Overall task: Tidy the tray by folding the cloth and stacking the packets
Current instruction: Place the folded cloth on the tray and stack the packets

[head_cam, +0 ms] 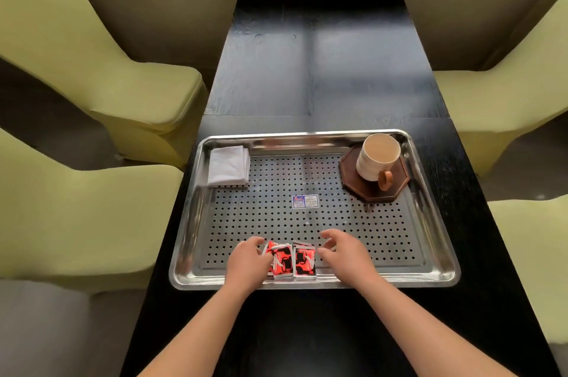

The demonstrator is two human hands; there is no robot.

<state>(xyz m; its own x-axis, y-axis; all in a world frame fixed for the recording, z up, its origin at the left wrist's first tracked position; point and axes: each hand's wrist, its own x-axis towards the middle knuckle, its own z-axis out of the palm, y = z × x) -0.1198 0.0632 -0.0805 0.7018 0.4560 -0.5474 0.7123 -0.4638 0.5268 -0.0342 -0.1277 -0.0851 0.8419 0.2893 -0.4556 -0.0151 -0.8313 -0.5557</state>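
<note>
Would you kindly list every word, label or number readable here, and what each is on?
The sticker on the tray: blue-and-white printed label, too small to read.
The packets: red-and-black print, lettering too blurred to read.
Nothing else shows any text.

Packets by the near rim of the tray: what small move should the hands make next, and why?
Probably push the packets together between both hands and square them into one pile. They lie side by side, partly overlapped, not stacked, with the left hand touching them and the right hand open beside them. The cloth is already folded.
</note>
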